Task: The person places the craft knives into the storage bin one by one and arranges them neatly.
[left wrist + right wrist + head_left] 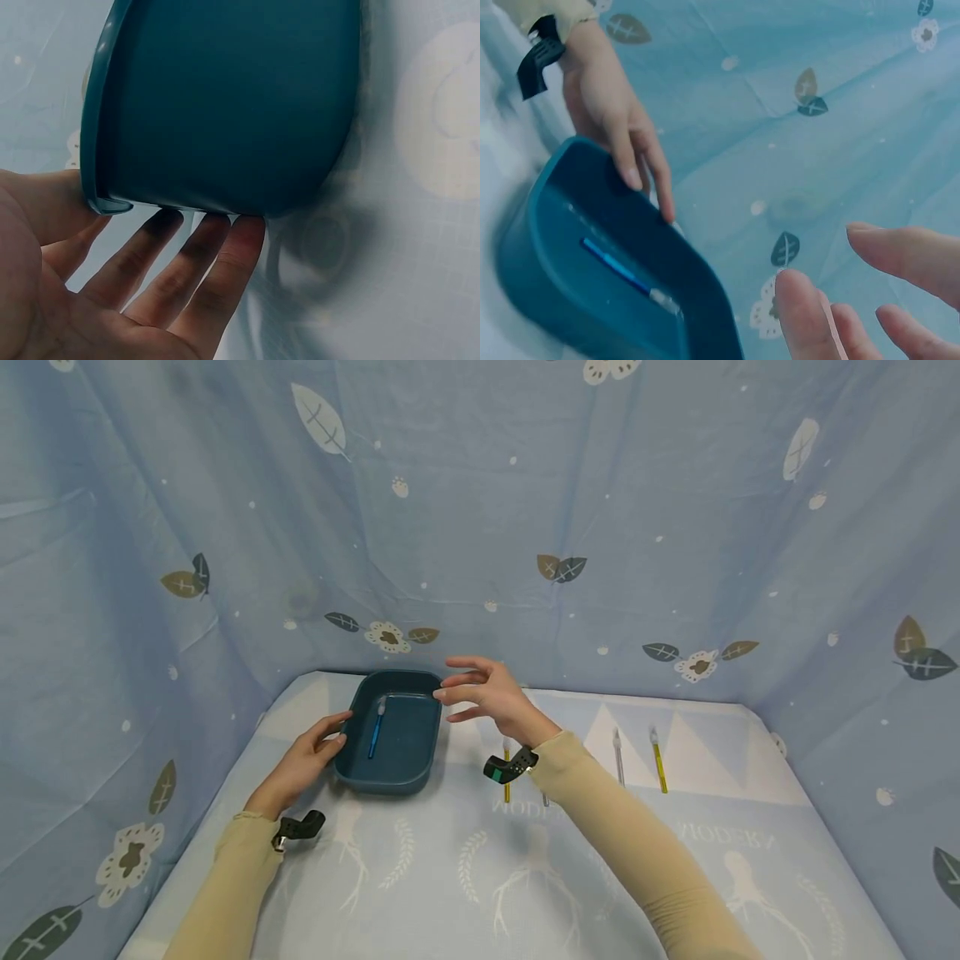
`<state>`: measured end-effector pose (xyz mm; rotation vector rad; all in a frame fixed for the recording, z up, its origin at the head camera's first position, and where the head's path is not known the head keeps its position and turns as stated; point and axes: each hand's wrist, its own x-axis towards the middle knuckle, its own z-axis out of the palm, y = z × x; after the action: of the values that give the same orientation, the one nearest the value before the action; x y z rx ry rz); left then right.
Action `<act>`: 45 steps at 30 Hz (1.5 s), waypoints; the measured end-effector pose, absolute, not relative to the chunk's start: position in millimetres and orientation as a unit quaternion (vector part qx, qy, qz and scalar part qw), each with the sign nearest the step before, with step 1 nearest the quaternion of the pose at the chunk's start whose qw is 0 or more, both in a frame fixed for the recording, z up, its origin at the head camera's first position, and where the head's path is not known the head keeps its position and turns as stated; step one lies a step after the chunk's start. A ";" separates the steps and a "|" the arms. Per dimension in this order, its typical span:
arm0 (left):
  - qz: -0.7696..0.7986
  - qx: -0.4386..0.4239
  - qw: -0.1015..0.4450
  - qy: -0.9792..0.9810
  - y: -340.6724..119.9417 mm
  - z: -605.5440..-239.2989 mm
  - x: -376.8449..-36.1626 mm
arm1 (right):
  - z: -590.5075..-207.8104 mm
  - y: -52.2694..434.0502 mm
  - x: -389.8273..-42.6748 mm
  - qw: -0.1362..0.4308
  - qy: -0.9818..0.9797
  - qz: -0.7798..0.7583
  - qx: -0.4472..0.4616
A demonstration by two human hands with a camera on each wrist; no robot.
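A dark teal plastic tray [397, 777] stands on the table at the left. My left hand [303, 764] holds its left side; in the left wrist view the thumb is at the rim [91, 142] and the fingers lie along the outer wall. Inside the tray lies a blue craft knife [376, 732] with a clear cap, also visible in the right wrist view [619, 266]. My right hand [487, 695] hovers by the tray's right rim, fingers spread and nothing between them.
Right of the tray lie a yellow craft knife [507, 792] and a silver one [545, 799], both partly hidden by my right arm. Another silver knife [618, 756] and a yellow knife [659, 764] lie farther right. Patterned blue cloth [480, 527] hangs behind the table.
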<state>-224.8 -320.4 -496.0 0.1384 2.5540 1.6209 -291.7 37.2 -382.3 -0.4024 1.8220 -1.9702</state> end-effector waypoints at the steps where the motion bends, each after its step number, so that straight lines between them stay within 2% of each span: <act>1: 0.535 0.046 0.057 0.842 -320.2 -496.0 -224.6 | -383.7 42.0 -290.8 0.211 0.657 -0.709 -0.142; 16: 0.535 0.056 0.063 0.841 -319.9 -491.1 -225.4 | -413.1 98.8 -279.3 0.181 0.686 -0.696 -0.112; 24: 0.536 0.055 0.067 0.839 -320.8 -492.1 -224.9 | -447.8 121.7 -273.5 0.181 0.684 -0.702 -0.085; 33: 0.534 0.056 0.070 0.841 -319.8 -490.2 -223.6 | -485.8 133.7 -265.8 0.199 0.687 -0.696 -0.060; 45: 0.539 0.047 0.069 0.838 -319.0 -494.0 -225.0 | -505.4 132.9 -256.6 0.213 0.692 -0.688 -0.047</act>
<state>-225.0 -319.0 -494.0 0.1404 2.5238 1.6219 -256.6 132.9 -505.4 -0.1302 1.9205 -1.9106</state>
